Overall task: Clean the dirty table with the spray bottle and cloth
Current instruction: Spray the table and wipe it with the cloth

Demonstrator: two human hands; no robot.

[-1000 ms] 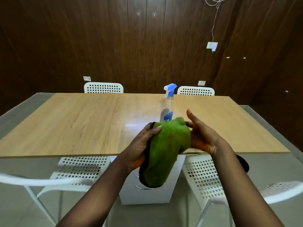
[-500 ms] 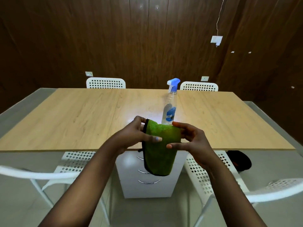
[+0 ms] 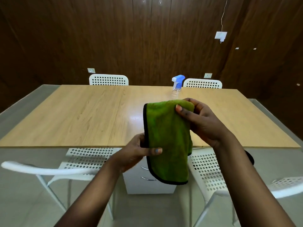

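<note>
A green cloth [image 3: 168, 136] with a black edge hangs folded in front of me, over the near edge of the wooden table [image 3: 82, 115]. My right hand [image 3: 201, 122] pinches its top right corner above the tabletop. My left hand [image 3: 139, 151] pinches its left edge lower down, thumb on the front. Behind the cloth stands a clear spray bottle [image 3: 177, 84] with a blue and white trigger head; only its top shows, the body is hidden by the cloth.
White perforated chairs stand at the far side [image 3: 108, 79] [image 3: 202, 83] and tucked under the near side [image 3: 85, 158] [image 3: 211, 174]. A white drawer unit [image 3: 147, 185] sits under the table. Dark wood panelling fills the back wall.
The cloth has been raised and spread taller. My right hand moved up to its top corner, my left hand slid down along its left edge. The view came closer to the table.
</note>
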